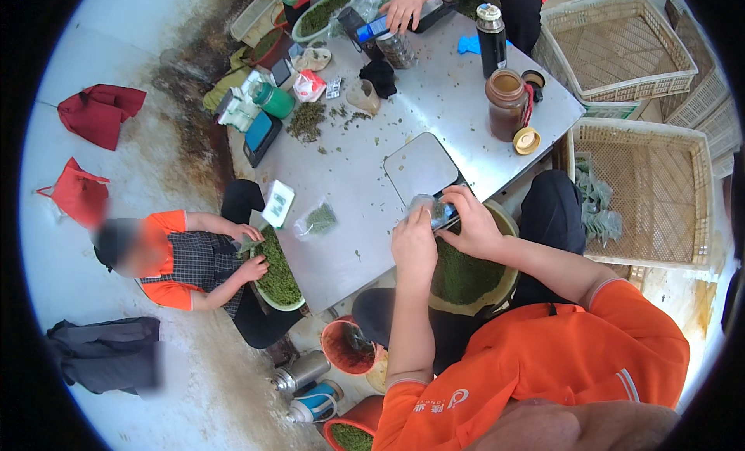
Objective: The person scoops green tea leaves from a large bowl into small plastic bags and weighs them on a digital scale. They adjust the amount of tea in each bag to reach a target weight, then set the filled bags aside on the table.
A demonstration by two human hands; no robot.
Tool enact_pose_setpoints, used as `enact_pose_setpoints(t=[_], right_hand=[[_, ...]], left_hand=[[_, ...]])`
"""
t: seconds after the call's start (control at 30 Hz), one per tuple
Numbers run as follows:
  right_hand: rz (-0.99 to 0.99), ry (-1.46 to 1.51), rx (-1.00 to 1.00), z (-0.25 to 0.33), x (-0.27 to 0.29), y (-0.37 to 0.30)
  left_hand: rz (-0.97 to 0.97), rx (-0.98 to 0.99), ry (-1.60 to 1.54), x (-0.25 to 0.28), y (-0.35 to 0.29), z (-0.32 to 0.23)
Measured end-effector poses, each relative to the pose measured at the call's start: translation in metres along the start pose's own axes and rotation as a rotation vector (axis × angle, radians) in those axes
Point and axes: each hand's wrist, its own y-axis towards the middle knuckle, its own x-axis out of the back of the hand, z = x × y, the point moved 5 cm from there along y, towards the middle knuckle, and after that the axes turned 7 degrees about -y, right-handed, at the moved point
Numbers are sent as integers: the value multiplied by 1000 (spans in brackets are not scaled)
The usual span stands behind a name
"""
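A clear bag (442, 211) was gripped by the curled left hand (416, 238) and right hand (473, 224) near a basin (504, 285) of green flakes (464, 274).

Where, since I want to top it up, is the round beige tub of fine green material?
In the head view, the beige tub sits right of centre, by the near edge of the silver metal table, below the person's right hand.

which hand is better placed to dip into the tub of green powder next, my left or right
Probably your right hand: it overlaps the tub in view, while your left hand sits by its left edge. Both hold clear plastic, so the right must let go first.
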Motion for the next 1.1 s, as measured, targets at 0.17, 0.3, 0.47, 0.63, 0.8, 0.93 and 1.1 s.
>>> enact_pose_setpoints(t=[0.17, 0.3, 0.47, 0.63, 0.8, 0.93, 1.1], right_hand=[[43, -113, 83, -27, -25, 15], [1, -141, 190, -3, -27, 19], [-132, -235, 328, -1, -17, 20], [-131, -270, 414, 2, -31, 17], [-232, -340, 417, -10, -25, 14], [-259, -311, 442, -1, -27, 14], [-254, -359, 480, -17, -8, 16]], left_hand=[[-30, 69, -93, 26, 0, -31], [-24, -64, 172, 0, -12, 1], [53, 15, 158, 7, -12, -10], [102, 62, 267, -22, -17, 17], [104, 113, 69, 2, -21, -20], [41, 88, 170, -15, -16, -11], [-82, -73, 70, 19, -25, -50]])
